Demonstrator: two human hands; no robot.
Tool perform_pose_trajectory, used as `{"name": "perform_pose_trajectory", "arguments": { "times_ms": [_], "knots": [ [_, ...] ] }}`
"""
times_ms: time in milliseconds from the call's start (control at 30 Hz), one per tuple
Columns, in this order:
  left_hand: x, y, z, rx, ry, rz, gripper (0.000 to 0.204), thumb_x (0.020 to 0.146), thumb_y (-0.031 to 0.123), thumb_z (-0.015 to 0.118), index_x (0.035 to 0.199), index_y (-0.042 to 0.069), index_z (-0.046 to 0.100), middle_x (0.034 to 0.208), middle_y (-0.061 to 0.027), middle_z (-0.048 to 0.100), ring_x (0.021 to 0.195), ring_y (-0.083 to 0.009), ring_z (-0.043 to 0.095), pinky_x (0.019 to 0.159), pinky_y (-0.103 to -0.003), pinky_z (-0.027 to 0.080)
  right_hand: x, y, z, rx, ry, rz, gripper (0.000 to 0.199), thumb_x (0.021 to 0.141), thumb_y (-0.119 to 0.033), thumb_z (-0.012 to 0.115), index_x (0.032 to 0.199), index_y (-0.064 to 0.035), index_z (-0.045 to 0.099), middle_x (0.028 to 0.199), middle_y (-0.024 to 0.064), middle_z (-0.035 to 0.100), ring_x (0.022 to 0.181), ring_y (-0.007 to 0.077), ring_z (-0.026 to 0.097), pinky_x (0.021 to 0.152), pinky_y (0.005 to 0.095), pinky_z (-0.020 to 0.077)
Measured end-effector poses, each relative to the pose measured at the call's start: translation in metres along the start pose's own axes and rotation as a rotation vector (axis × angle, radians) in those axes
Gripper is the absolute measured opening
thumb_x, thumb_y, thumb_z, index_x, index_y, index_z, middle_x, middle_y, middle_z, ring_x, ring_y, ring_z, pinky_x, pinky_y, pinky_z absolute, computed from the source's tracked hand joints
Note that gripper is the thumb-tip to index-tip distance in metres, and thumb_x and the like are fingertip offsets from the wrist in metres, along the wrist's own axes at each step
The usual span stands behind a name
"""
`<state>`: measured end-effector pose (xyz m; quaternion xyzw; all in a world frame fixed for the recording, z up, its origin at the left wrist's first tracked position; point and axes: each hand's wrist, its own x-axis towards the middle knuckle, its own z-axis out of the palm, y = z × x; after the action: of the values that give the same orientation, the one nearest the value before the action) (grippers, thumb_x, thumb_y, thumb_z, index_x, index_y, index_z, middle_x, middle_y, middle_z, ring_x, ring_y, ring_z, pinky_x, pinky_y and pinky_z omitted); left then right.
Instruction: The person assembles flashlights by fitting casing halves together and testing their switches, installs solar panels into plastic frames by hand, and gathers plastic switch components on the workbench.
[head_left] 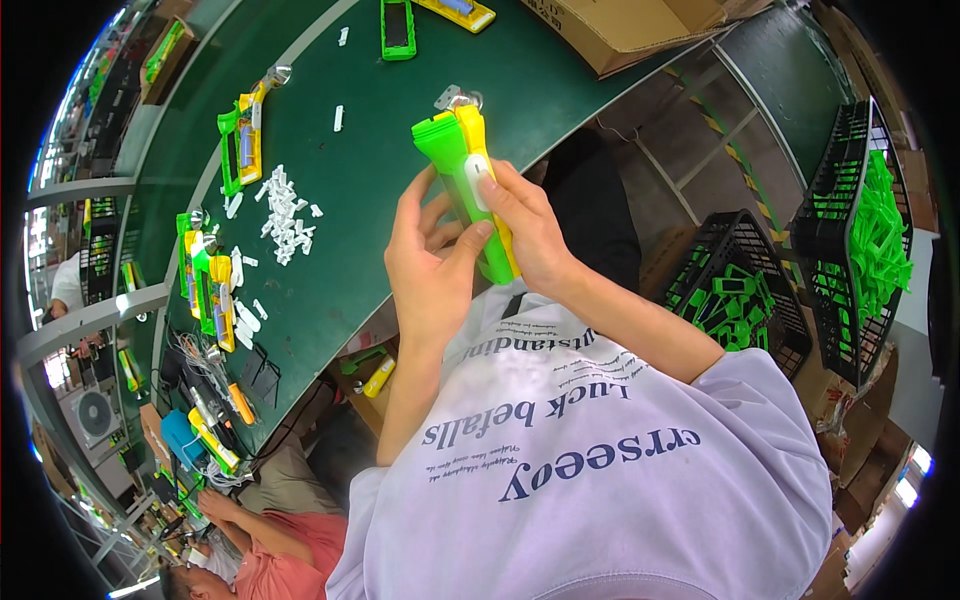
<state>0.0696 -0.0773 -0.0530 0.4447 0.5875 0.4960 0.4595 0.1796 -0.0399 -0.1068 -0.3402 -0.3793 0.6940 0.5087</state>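
Observation:
Both my hands hold a green and yellow flashlight housing (446,140) in front of my chest, its wide head end tilted up and away. My left hand (428,250) wraps the green side, the thumb lying across the lower body. On the yellow side my right hand (525,220) grips, with its thumb on a white switch piece (477,178). A shiny round reflector (462,98) shows at the head end, loosely set by the look of it. Small white plastic parts (288,218) lie in a pile on the green table to the left.
Partly assembled flashlights (240,140) lie along the table's left side, tools and wires (215,385) nearer me. A cardboard box (620,30) sits at the far right edge. Black crates (740,275) of green parts stand at right. A co-worker in a red shirt (290,550) sits lower left.

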Motion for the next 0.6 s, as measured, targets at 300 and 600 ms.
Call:
{"name": "perform_pose_trajectory", "arguments": {
  "times_ms": [300,600],
  "knots": [
    [0.006,-0.021,-0.010,-0.017,0.157,-0.043,0.043,0.076,-0.007,0.074,0.117,-0.008,0.060,0.085,-0.0092,0.069,0.075,-0.0123,0.065,0.067,-0.025,0.053,-0.004,-0.010,-0.004,-0.096,-0.149,0.176,0.043,0.103,-0.019,0.043,0.141,0.0000,0.041,0.131,0.0095,0.054,0.120,0.0133,0.049,0.102,0.0278,0.0384],
    [-0.001,-0.012,-0.028,0.209,0.096,-0.007,0.020,0.081,0.010,0.075,0.095,-0.004,0.071,0.085,-0.0134,0.074,0.074,-0.0160,0.070,0.069,-0.029,0.055,-0.004,-0.003,0.012,-0.533,-0.058,0.088,0.046,0.072,0.007,0.068,0.113,-0.0022,0.050,0.095,0.0054,0.060,0.080,0.0125,0.060,0.068,0.0267,0.0502]
  ]
}}
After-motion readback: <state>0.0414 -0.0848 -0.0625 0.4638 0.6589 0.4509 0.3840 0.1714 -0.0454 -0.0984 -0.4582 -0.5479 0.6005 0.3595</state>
